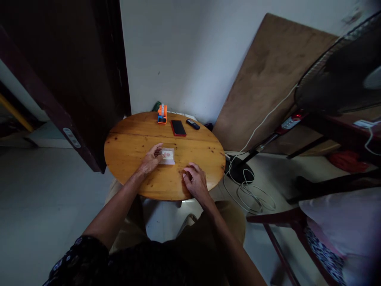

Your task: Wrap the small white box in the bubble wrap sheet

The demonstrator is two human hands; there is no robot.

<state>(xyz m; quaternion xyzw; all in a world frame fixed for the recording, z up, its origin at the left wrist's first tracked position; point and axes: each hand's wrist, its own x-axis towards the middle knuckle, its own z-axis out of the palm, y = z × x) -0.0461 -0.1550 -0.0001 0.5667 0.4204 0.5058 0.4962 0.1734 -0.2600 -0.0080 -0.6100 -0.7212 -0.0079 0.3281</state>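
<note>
A small clear-looking box (168, 155) with a white face and a reddish print lies on the round wooden table (131, 139); it looks like a card pack, but I cannot make out its kind. My left hand (152, 157) is at its left side, thumb over its near left edge and fingers along the far left corner, gripping it lightly. To the right and nearer to me, my right hand (195, 178) hovers at the table's front edge. Its fingers are loosely bent and apart, with nothing visible between them.
Toward the back of the table are an orange and blue object (162, 114), a red-edged black phone (178, 128) and a black keypad handset (193, 124). On the right stand a fan (336, 75) with a trailing white cable (250, 194) and a chair (276, 218). A dark door (74, 79) is at left.
</note>
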